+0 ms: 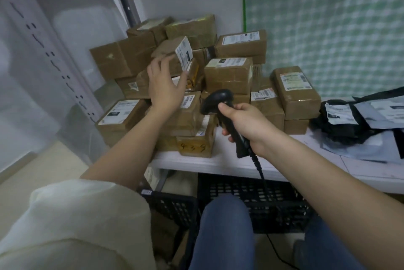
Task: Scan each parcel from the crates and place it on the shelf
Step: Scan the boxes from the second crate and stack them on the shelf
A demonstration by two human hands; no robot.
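Parcels (227, 75) are lying stacked on the desk (218, 162) against the wall; mailer bags (358, 121) are lying to their right; crates (258, 199) are sitting beneath the desk; shelving (43, 35) is standing left.

The left hand (165, 86) hides the side of the tilted parcel (175, 59) it reaches, so contact cannot be told. Label print is too blurred to read. The black crates (258, 199) lie mostly hidden under the white shelf (218, 163) and behind the knees.
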